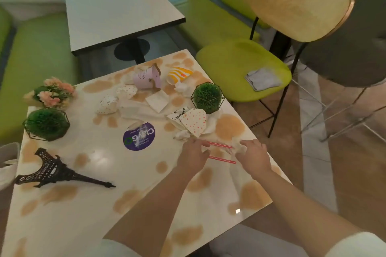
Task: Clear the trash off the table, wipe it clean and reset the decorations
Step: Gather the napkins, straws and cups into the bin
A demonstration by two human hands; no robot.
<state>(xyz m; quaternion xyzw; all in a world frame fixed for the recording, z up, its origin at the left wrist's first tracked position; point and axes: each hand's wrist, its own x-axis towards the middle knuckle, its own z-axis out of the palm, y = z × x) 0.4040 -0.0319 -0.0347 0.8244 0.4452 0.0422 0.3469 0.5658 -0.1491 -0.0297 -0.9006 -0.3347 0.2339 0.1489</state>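
Observation:
The white table (87, 204) with tan blotches is strewn with trash. My left hand (193, 155) grips the ends of two red-striped straws (221, 159) and a bit of tissue. My right hand (253, 155) grips a crumpled white napkin (238, 147) at the straws' other end. A dotted wrapper (195, 122), a tipped pink cup (147, 78), a striped yellow cup (179, 74), crumpled dotted papers (107, 104) and a flat napkin (157, 100) lie further back. Decorations: two grass balls (207, 97) (47, 124), pink flowers (53, 92), a toppled Eiffel Tower model (56, 172).
A grey cloth (263, 79) lies on the green chair seat (229, 62) to the right of the table. A purple round sticker (139, 136) marks the table's middle. Another table (117, 6) stands behind, green benches (35, 52) around it. A white bag (8, 165) sits at the left edge.

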